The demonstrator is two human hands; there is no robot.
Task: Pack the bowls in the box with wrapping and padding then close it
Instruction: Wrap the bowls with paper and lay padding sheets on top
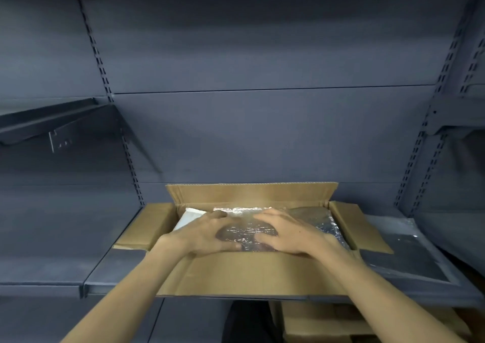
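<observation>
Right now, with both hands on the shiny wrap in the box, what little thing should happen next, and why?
Probably lift the left hand and right hand off the bubble wrap and fold a side flap in. The wrap already lies flat in the box, and all four flaps stand open.

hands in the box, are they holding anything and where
Both the left hand and the right hand lie on top of the bubble wrap in the box, fingers spread flat, pressing rather than gripping it.
</observation>
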